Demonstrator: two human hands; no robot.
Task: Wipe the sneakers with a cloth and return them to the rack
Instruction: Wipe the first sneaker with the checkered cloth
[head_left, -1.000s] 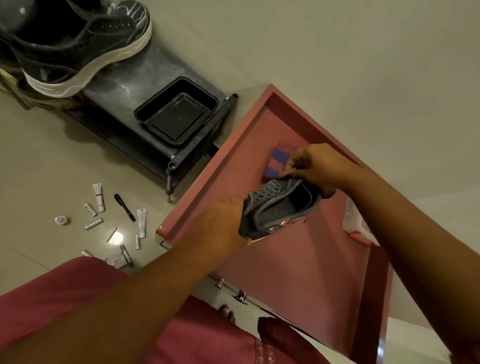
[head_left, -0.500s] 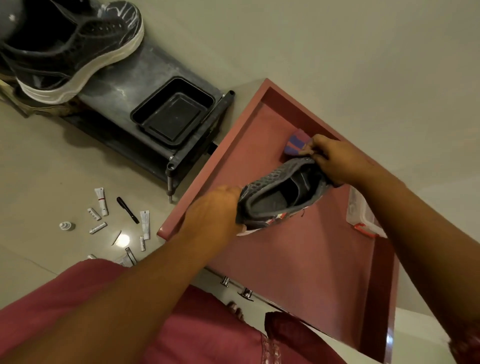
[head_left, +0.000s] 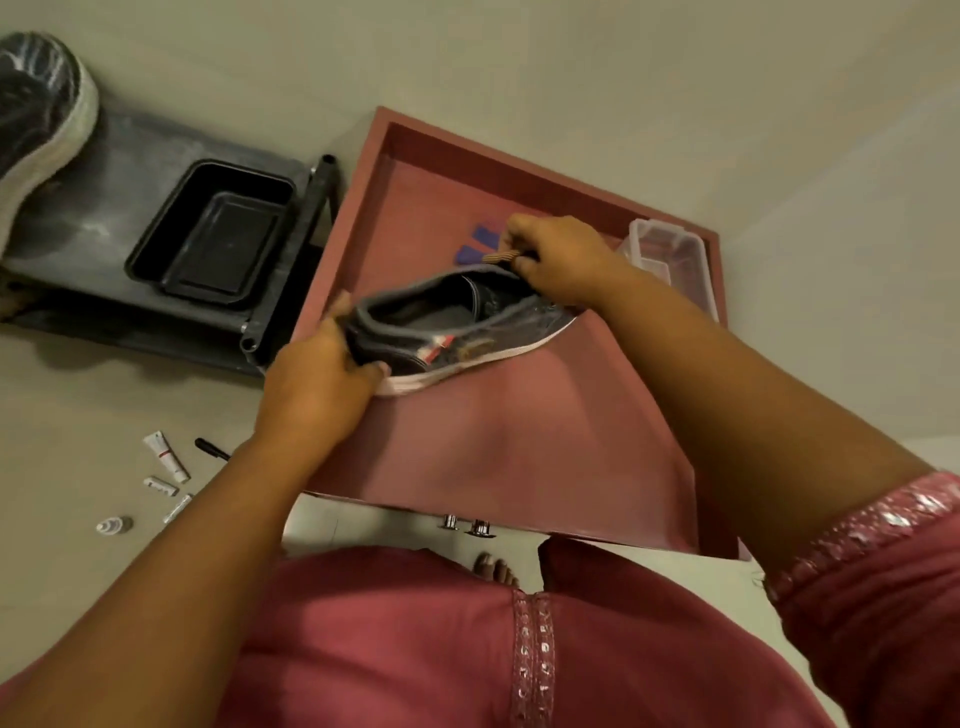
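Grey sneaker (head_left: 457, 325) held above the red table (head_left: 519, 441), long axis running left to right. Left hand (head_left: 317, 384) grips the heel end; right hand (head_left: 558, 260) pinches a striped cloth (head_left: 501, 256) at the toe end. Black rack (head_left: 130, 218) lies to the left, nearer the left hand.

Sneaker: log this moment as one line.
left hand grips grey sneaker heel | right hand pinches cloth at toe | above red tray
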